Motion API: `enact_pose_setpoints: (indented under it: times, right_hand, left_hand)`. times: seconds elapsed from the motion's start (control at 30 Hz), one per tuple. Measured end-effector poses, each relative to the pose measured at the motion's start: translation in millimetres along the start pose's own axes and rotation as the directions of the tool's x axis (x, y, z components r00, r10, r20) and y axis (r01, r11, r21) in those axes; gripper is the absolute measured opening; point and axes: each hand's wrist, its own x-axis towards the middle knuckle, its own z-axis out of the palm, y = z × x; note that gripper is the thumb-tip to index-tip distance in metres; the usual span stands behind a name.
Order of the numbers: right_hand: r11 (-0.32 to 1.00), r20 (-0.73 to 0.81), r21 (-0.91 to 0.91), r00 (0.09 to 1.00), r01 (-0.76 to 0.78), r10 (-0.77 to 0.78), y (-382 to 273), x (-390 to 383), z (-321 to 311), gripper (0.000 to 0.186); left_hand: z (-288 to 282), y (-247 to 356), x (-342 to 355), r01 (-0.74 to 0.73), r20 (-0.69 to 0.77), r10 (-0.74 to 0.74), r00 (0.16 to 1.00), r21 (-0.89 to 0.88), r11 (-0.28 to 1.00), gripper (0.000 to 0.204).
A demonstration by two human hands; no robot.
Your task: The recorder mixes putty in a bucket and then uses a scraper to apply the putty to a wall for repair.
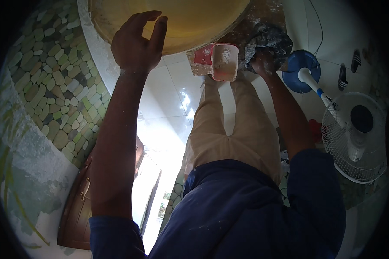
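Note:
My left hand [136,45] is over the near left part of a large round yellowish basin [194,23]. Its fingers are curved, with a gap between thumb and forefinger and nothing between them. My right hand [263,62] is at a dark, crumpled bag [270,41] smeared with white powder; its fingers are hidden in the dark folds. Between the two hands, in front of my legs, stands a rectangular tub [224,60] with a pale, powdery inside and a red edge.
A powder-marked brown board [270,13] lies beneath the bag. On the right stand a white fan [354,138] with a blue base [301,71] and a pair of sandals [349,71]. A pebble-patterned wall [60,82] and a brown wooden door [75,207] are on the left.

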Motion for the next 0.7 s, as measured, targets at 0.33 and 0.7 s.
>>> enact_pose_setpoints:
  times: [0.33, 0.7]
  right_hand:
    - [0.961, -0.025, 0.081, 0.963, -0.264, 0.267, -5, 14, -31, 0.029]
    - [0.908, 0.297, -0.007, 0.866, -0.418, 0.401, 11, 31, -24, 0.030]
  left_hand:
    - [1, -3, -1, -0.006, -0.003, 0.006, 1.000, 0.013, 1.000, 0.032]
    - [-2, 7, -2, 0.066, 0.027, -0.065, 0.998, -0.054, 0.996, 0.025]
